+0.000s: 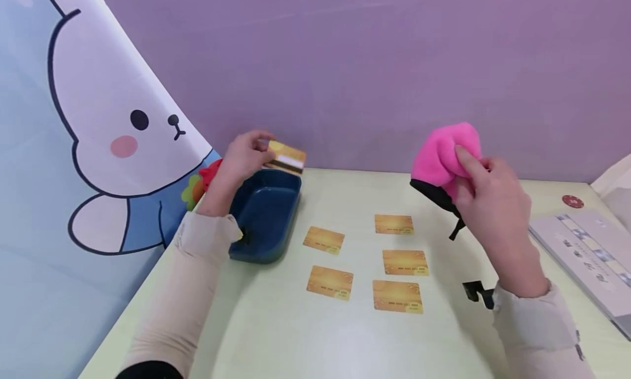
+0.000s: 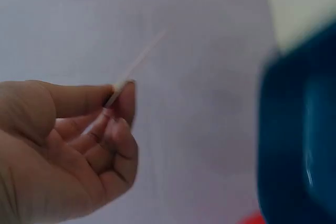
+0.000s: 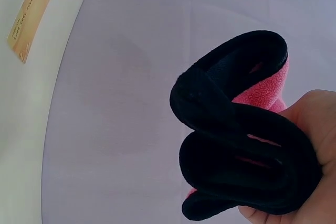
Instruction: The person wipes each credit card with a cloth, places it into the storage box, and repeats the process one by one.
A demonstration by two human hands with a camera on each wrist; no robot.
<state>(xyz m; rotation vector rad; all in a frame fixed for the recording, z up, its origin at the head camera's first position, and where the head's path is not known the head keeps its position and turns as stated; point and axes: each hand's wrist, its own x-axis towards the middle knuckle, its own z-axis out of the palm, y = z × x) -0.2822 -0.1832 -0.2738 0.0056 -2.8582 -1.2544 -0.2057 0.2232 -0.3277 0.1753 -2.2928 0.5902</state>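
My left hand (image 1: pixel 246 157) pinches a gold bank card (image 1: pixel 287 153) between thumb and fingers, its magnetic stripe side showing. In the left wrist view that card is seen almost edge-on. The hand is above the far end of a dark blue tray (image 1: pixel 292 225). Raised on the right, my right hand (image 1: pixel 495 206) grips a bunched pink fleece item (image 1: pixel 439 154) with a black edge band and a black strap end hanging down. The right wrist view shows its black band (image 3: pixel 247 177) folded in loops. Between the hands, several gold cards (image 1: pixel 397 297) lie face up on the table.
A grey-white box (image 1: pixel 581 253) with printed characters lies at the right, a red chip (image 1: pixel 573 201) behind it. A black piece (image 1: pixel 475 290) is beside the right sleeve. Behind the left arm are a red toy (image 1: pixel 211 172) and an orange-green one (image 1: pixel 194 190). A purple backdrop rises behind the table.
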